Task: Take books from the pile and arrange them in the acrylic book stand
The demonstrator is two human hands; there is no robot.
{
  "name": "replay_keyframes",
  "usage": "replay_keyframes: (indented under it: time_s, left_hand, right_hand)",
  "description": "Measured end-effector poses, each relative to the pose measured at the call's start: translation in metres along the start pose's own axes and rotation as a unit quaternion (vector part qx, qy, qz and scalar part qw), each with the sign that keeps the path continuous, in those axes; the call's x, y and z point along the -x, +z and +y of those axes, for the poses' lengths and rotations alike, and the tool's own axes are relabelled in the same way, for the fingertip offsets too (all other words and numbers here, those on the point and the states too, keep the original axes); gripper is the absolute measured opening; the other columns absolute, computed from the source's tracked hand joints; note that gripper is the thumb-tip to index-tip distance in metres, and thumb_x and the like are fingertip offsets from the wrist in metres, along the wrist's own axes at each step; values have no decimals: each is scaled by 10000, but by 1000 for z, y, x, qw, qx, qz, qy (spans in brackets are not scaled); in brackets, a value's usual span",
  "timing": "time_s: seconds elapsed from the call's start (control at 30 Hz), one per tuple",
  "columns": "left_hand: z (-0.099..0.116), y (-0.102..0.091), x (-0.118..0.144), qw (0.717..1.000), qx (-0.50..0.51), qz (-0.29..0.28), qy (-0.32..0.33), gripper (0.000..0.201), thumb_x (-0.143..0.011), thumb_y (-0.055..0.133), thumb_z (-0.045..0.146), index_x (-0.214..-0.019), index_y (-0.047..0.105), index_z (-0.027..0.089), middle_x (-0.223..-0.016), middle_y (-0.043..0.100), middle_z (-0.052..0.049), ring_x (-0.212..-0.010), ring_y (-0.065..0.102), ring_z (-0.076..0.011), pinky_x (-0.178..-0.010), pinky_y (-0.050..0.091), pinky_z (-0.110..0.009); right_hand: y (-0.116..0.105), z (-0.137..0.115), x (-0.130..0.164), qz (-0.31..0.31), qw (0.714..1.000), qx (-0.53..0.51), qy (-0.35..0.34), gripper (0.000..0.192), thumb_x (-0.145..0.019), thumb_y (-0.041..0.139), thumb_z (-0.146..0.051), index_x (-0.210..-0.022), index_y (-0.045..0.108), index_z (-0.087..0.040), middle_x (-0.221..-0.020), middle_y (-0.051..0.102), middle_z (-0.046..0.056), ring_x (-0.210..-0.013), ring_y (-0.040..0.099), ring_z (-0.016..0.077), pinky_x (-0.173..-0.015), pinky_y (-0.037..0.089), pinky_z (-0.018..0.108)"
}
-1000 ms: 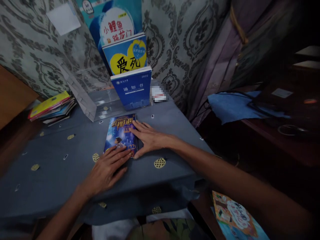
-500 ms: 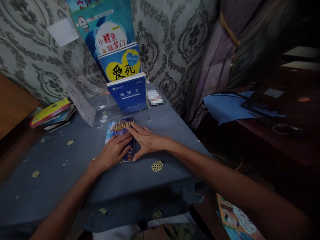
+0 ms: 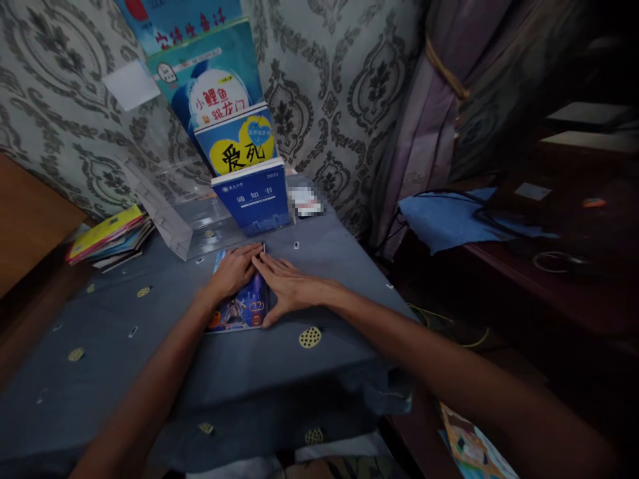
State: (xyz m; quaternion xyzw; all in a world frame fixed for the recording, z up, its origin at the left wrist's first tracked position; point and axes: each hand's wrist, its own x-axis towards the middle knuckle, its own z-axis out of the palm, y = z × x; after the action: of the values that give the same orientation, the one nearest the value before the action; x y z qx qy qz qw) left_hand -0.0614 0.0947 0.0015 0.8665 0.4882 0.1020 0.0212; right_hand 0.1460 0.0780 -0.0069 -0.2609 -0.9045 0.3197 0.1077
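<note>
Head view: the left hand (image 3: 233, 271) has slid up from the near edge of the dark blue book (image 3: 238, 299) to its far end, while the right hand (image 3: 288, 287) stays on the book's right edge. Both hands lie flat, palms down, fingers extended, gripping nothing. The book lies flat on the grey tablecloth (image 3: 150, 359), just before the clear acrylic stand (image 3: 180, 219) holding upright books (image 3: 252, 196).

Blue illustrated book (image 3: 238, 307) flat on tablecloth, cover up, top half hidden.
</note>
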Motion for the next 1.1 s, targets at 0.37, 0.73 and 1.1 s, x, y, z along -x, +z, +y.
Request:
replay_keyframes:
  time_s: [0.37,0.73,1.1]
  left_hand:
    - [-26,1,32,997,20,43,-59,535,-1015,342,441,-1385,592,146,-1471,572,-139,-1366,534,-270,-1173,395,-474]
    - [-42,8,71,968,75,134,-197,552,-955,387,493,-1318,637,162,-1447,599,-115,-1362,536,-288,-1181,383,-506]
    - [-39,5,75,960,82,150,-220,564,-929,409,514,-1279,660,150,-1405,633,-119,-1333,559,-293,-1181,377,-497]
  right_hand:
    - [-4,-6,5,-22,999,45,10,1369,-646,720,-812,-1587,172,18,-1655,42,322,-1565,16,388,-1272,62,511]
    - [-1,-6,1,-7,998,56,4,1350,-614,724,-830,-1575,233,-19,-1654,73,324,-1554,85,425,-1245,125,587]
    - [-2,-8,-1,-15,998,60,9,1404,-577,774,-802,-1575,214,11,-1651,67,332,-1556,63,421,-1260,103,540]
